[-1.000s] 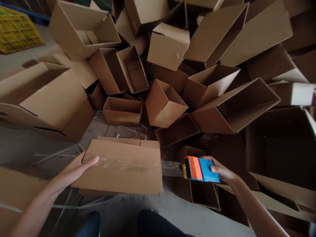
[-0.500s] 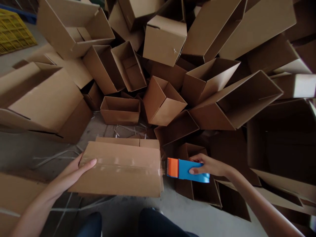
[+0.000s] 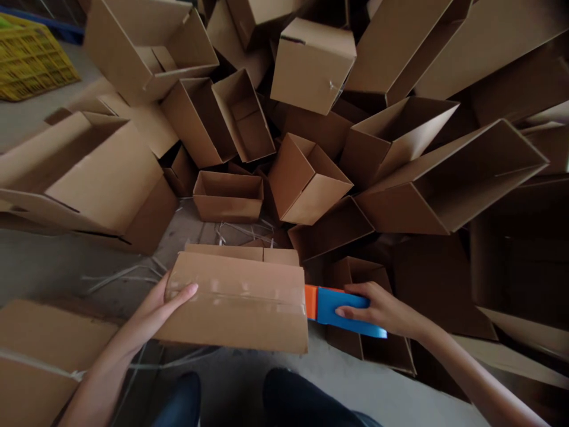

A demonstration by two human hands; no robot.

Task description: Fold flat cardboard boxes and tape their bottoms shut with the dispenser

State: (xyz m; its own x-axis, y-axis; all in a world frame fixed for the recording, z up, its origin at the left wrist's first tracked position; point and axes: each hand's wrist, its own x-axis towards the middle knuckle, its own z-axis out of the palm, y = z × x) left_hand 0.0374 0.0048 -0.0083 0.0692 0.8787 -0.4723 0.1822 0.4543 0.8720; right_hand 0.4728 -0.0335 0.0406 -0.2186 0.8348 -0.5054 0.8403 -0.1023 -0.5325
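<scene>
Concrete floor [image 3: 57,284] beneath both hands, heap of open cardboard boxes [image 3: 306,172] just beyond them. First entry?

Flat taped carton [image 3: 235,314], between the hands, clear tape seam [image 3: 249,299] across its top. Left hand [image 3: 155,317] spread wide, thumb over the carton's left edge, other fingers out of sight below.

Second entry?

Blue-and-orange tape dispenser [image 3: 342,311], right hand [image 3: 382,311] closed firmly around it, orange end touching the carton's right edge.

Likely faults?

Carton slipping from a one-handed hold under sideways pressure from the dispenser. Tape wrinkling from uneven pressure. Loose plastic strapping [image 3: 120,276], left of the left hand, a possible snag underfoot.
</scene>
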